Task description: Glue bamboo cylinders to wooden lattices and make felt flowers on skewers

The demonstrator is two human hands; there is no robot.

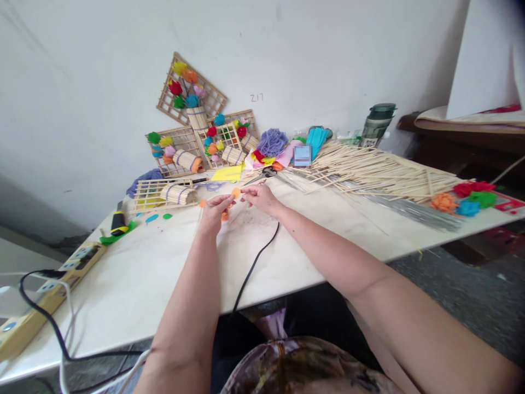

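Over the middle of the table, my left hand (216,212) pinches a small rounded orange petal-like piece (235,192) between thumb and fingertips. From the other side, the closed fingertips of my right hand (259,198) meet the edge of the same piece. More orange bits (225,216) lie under and beside my left hand, partly hidden by it. Just left of that hand, a small wooden lattice panel (141,196) lies on the table with a bundle of short sticks (177,194) tied on it.
Lattice panels with colourful flowers (191,82) lean against the wall. Purple yarn (273,142), scissors (268,172) and long wooden sticks (369,167) lie along the back. A utility knife (118,220) and power strip (74,273) sit left. A black cable (256,260) crosses the table.
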